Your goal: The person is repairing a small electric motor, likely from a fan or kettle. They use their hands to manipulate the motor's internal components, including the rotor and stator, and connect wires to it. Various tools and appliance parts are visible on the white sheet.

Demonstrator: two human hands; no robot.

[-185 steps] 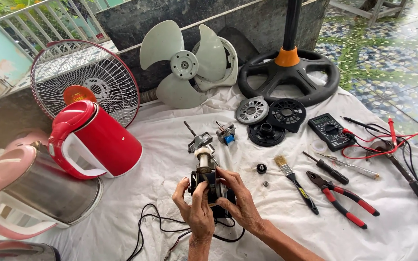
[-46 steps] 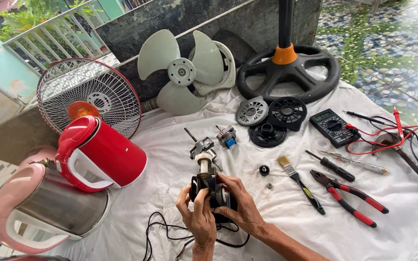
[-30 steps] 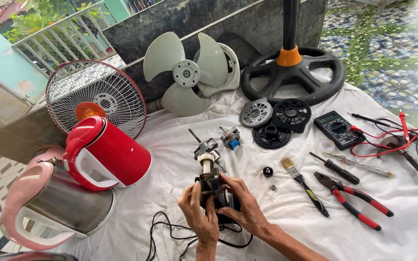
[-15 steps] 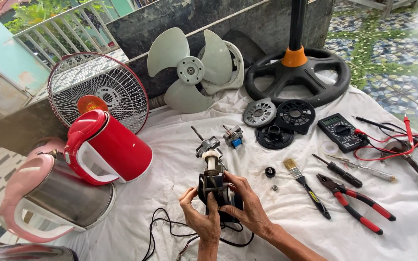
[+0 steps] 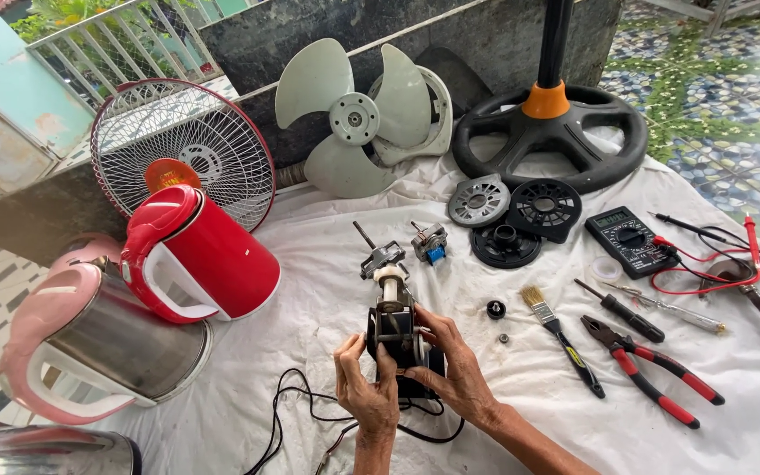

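The fingers of the left hand wrap tight around the left side of a small fan motor. The right hand grips its other side, thumb in front. The motor is held up just above the white cloth on the worktop, shaft pointing away. Black wires hang under it. Just right lie a paint brush and red pliers. To the left stands a red kettle. Beyond it, the fan blade leans against the wall.
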